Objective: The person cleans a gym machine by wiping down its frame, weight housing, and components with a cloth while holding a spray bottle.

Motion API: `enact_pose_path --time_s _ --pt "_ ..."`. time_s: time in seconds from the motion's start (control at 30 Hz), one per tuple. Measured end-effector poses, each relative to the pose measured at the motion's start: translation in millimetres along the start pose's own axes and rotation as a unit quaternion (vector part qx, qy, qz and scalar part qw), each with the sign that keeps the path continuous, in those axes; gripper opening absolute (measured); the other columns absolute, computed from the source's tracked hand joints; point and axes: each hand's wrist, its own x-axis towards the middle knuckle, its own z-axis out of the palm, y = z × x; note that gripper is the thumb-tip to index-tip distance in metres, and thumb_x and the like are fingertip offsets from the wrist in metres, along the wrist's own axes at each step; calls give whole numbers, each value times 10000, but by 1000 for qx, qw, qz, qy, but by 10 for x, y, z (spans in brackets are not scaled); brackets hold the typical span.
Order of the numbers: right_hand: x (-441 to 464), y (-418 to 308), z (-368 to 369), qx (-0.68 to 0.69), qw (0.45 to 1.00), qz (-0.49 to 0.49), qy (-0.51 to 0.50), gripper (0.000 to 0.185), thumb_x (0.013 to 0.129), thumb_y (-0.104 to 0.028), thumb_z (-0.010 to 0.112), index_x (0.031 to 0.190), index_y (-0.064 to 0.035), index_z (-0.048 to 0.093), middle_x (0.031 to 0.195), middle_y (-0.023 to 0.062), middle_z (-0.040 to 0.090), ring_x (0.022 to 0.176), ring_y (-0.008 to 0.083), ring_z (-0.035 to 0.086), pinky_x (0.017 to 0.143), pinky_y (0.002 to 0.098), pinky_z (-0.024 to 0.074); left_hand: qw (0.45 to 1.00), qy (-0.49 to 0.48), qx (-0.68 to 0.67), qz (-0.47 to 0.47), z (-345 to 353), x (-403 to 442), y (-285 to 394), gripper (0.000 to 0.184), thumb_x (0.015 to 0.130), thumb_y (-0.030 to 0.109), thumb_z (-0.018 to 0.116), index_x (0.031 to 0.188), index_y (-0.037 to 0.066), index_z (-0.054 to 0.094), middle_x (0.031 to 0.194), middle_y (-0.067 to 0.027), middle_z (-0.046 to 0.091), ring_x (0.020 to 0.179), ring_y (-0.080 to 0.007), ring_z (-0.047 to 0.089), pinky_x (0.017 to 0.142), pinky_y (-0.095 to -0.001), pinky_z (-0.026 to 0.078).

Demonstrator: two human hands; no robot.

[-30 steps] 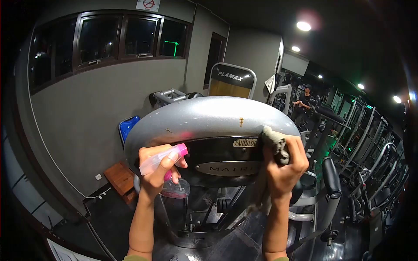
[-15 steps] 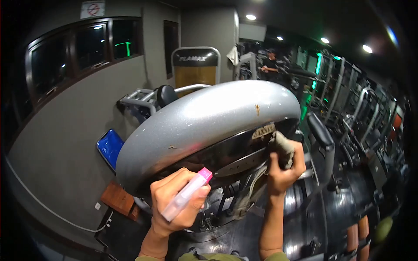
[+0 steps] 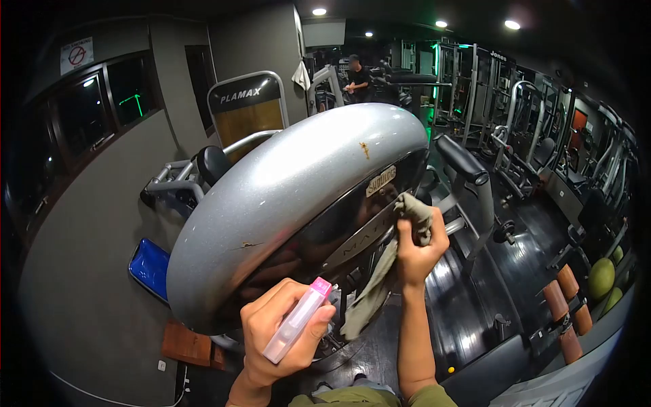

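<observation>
My left hand (image 3: pixel 261 332) is closed round a small see-through pink bottle (image 3: pixel 296 324) with a bright pink top, held tilted in front of the machine. Bunched in my right hand (image 3: pixel 422 256) is a grey-green cloth (image 3: pixel 371 292), its loose end hanging down to the left. The cloth's upper part is close to the dark front panel (image 3: pixel 298 254), just below a small "Shoulder" plate (image 3: pixel 381 181); whether it touches is unclear. Over the panel curves a large silver machine cover (image 3: pixel 285 169) with a rusty chip and a crack.
Behind the cover stands a Plamax machine (image 3: pixel 241 95). A blue pad (image 3: pixel 149 266) and a wooden block (image 3: pixel 186 344) are at the left by the wall. A padded black arm (image 3: pixel 461 157) juts out at right. Another person (image 3: pixel 357 76) stands farther back among gym machines.
The view has turned to the right, so the surroundings sit farther left. My right hand with the cloth is lower on the panel, away from the plate, and more cloth hangs visibly.
</observation>
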Motion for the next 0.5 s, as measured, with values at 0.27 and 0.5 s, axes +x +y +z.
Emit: enact_pose_path --time_s 0.27,0.5 --pt "-327 -246 123 35 984 -164 -55 278 704 -62 783 974 -57 720 908 101 705 762 266 683 699 357 547 998 50 16 -21 102 -63 -34 191 839 136 741 842 -36 657 671 -103 590 539 -209 555 524 -290 427" --pt "-193 255 43 12 1000 -12 19 254 729 -37 758 977 -34 708 958 126 709 844 280 683 783 361 535 996 65 63 9 169 -172 -196 386 879 299 645 786 -76 642 676 -122 631 463 -143 604 494 -249 486"
